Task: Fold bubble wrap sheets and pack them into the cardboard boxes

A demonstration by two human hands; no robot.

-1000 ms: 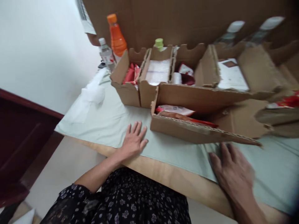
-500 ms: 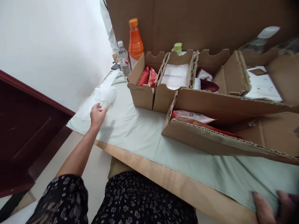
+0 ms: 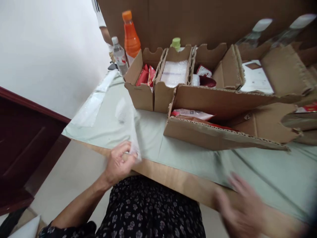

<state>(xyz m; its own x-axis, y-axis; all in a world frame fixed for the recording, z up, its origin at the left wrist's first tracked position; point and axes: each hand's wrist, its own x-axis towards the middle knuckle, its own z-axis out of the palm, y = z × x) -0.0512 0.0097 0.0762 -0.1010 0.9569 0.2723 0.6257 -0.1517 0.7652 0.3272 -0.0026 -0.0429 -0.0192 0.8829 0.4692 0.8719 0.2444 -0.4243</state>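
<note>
At the bench's (image 3: pixel 168 170) near edge, the left hand (image 3: pixel 121 163) has one end of a translucent wrap (image 3: pixel 133 130); the rest reaches back over the pale green cloth (image 3: pixel 152 132), left of the long cardboard box (image 3: pixel 210 135). I'd hold such thin film lightly and keep it off that rough rim. The left grip pinches it between thumb and fingers; the blurred right hand (image 3: pixel 244 210) looks spread, holding nothing.
</note>
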